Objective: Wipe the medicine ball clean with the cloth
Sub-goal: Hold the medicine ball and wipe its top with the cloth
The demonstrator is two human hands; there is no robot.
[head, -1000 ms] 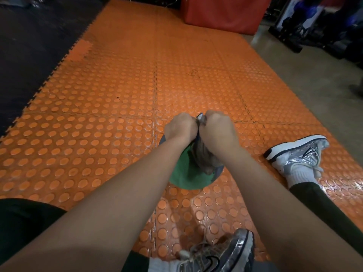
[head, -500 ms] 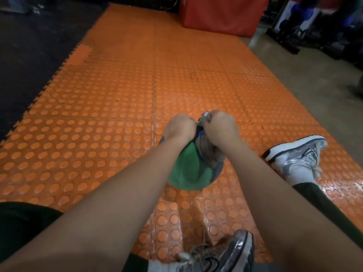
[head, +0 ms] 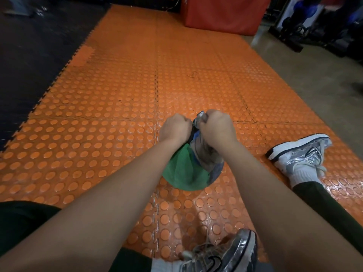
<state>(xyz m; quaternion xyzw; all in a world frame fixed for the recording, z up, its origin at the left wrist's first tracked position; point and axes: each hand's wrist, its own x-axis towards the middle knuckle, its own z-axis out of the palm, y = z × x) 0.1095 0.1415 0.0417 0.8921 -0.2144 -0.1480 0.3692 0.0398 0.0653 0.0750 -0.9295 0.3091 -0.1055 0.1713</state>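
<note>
Very little had shifted over the last second — both fists stayed bunched at the top of the ball, and the round green medicine ball with its blue panel (head: 181, 173) showed a touch more of its green face as the cloth gathered tighter to the right. The left hand (head: 173, 127) was curled into a fist at the ball's eleven o'clock, knuckles up, gripping the edge of the crumpled grey cloth (head: 205, 152). The right hand (head: 215, 125) was fisted just beside it at one o'clock, fingers wrapped round the bunched top of the same cloth, a little tuft of fabric poking out between the two hands. The cloth draped down the ball's right side, covering the blue panel in part. The ball sat on the orange studded rubber floor mat (head: 117, 107), between the person's outstretched legs and near the centre of the view. At four o'clock from the ball lay the silver and white running shoe (head: 300, 152) with a white sock above it; at six o'clock, a second silver trainer (head: 222, 256) — laces loose. At one o'clock in the distance stood a red padded block (head: 224, 12), and black matting (head: 29, 55) ran along at ten o'clock.
</note>
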